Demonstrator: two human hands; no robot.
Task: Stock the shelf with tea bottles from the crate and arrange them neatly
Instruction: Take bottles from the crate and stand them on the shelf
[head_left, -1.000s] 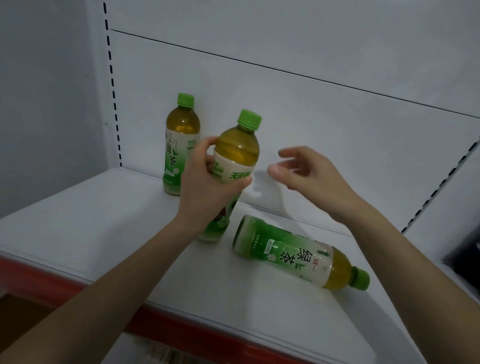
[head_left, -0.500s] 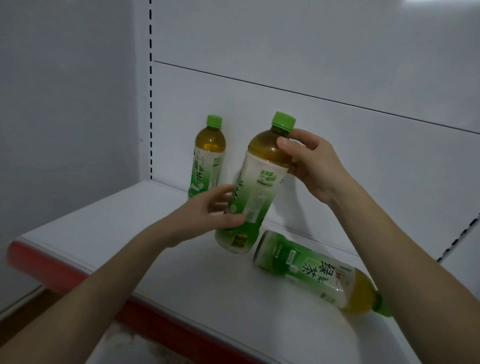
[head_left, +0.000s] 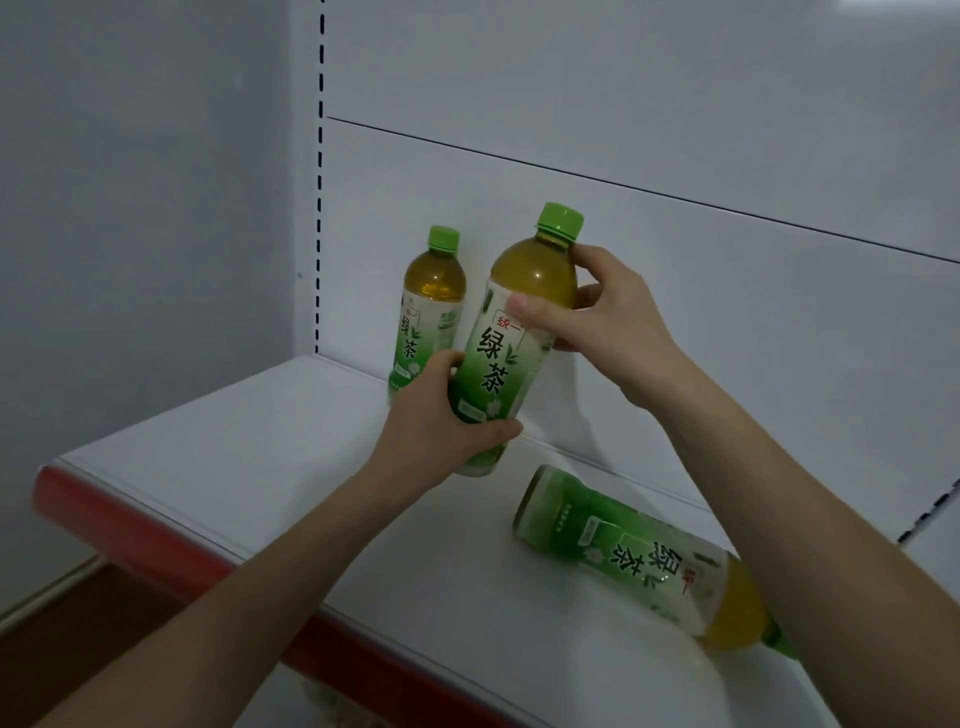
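Both my hands hold one green tea bottle (head_left: 506, 358) with a green cap, slightly tilted, label facing me, above the white shelf (head_left: 249, 447). My left hand (head_left: 441, 421) grips its lower body; my right hand (head_left: 597, 306) grips its shoulder near the neck. A second tea bottle (head_left: 428, 306) stands upright against the back panel, just left of the held one. A third tea bottle (head_left: 639, 556) lies on its side on the shelf at the right, cap pointing right. The crate is out of view.
The shelf has a red front edge (head_left: 171, 551) and a white back panel (head_left: 675, 260) with a slotted upright (head_left: 319, 182) at the left. A grey wall (head_left: 130, 234) closes the left side. Bare shelf surface stretches left of the standing bottle.
My left hand closed round the bottle's lower body and my right hand slid from the cap down to the shoulder. The bottle turned so its label faces me and stands more upright.
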